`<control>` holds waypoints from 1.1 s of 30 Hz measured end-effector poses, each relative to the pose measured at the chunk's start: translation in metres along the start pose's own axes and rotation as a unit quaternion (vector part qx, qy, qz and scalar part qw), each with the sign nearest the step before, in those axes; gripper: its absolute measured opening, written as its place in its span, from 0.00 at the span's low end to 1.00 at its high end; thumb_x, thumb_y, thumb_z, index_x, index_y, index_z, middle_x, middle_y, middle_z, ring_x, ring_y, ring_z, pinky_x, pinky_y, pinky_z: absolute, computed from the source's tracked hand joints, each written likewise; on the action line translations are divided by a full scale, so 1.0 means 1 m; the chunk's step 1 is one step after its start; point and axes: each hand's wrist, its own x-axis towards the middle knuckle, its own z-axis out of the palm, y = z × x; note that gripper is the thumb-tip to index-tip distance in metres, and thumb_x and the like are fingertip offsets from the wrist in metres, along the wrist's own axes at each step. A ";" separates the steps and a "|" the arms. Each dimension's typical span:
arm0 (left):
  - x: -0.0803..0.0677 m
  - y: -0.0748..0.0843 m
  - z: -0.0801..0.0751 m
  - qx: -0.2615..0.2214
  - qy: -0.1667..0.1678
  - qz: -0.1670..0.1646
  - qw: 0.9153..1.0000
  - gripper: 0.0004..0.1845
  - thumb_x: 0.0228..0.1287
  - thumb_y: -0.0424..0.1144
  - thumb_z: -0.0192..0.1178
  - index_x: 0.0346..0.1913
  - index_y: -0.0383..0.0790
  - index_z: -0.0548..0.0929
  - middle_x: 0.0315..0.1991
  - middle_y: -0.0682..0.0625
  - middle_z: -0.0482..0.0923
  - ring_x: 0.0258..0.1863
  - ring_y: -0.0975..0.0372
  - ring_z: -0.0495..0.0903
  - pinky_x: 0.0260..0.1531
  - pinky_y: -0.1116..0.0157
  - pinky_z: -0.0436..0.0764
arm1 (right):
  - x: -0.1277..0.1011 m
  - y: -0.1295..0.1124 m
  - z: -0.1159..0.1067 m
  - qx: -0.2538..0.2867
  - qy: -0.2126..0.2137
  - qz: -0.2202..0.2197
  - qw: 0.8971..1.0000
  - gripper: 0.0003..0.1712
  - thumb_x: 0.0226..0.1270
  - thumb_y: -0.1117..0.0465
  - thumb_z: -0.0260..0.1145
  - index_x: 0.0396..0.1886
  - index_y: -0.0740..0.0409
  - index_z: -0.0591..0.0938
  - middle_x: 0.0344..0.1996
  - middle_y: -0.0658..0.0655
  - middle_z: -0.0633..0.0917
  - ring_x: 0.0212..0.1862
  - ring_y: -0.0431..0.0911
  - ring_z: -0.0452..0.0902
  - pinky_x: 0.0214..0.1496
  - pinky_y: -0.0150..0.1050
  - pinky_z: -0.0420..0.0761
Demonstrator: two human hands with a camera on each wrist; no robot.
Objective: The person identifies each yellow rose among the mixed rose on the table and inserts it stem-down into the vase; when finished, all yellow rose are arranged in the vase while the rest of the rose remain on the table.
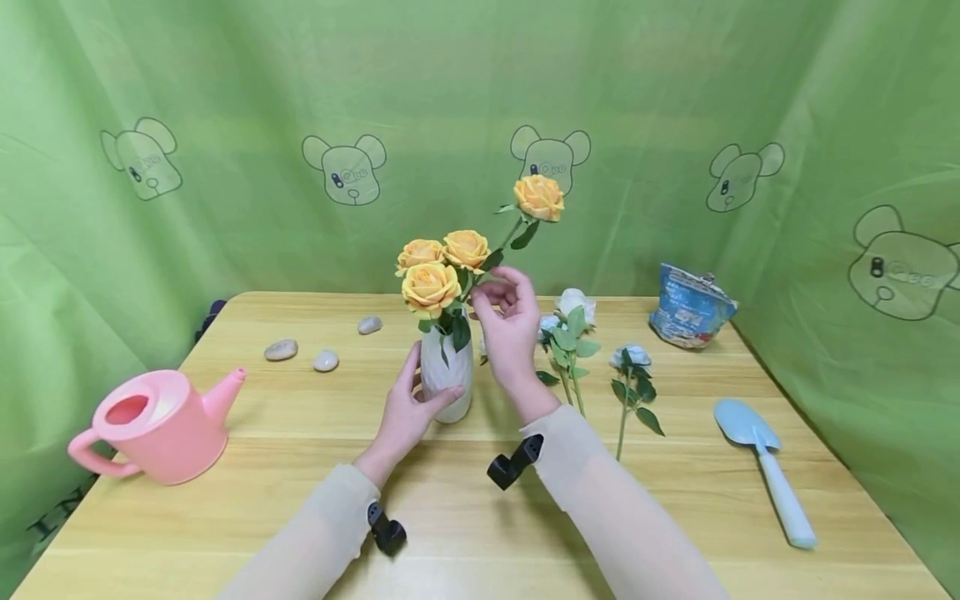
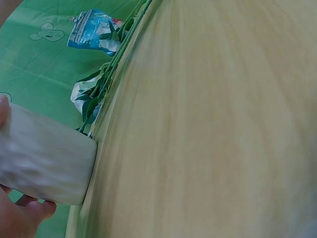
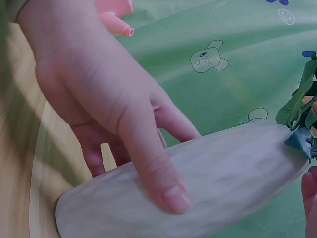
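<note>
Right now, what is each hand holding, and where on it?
The left hand grips the white vase around its lower body. The right hand pinches the tall yellow rose's stem just above the vase mouth.

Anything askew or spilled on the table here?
Nothing spilled. One yellow rose sticks out high and tilted right of the other three in the white vase; the right hand is at its stem, the left hand holds the vase. Two white roses lie flat on the table.

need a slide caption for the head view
Left hand grips a white vase of yellow roses while the right hand pinches one rose stem.
</note>
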 end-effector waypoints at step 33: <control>0.003 0.005 -0.010 0.015 -0.018 -0.001 1.000 0.47 0.52 0.37 0.69 0.72 0.45 0.53 0.62 0.38 0.63 0.57 0.46 0.68 0.54 0.52 0.72 | -0.019 -0.020 -0.029 -0.102 -0.159 0.061 0.980 0.15 0.58 0.81 0.56 0.47 0.76 0.78 0.45 0.70 0.76 0.43 0.65 0.73 0.40 0.29 0.77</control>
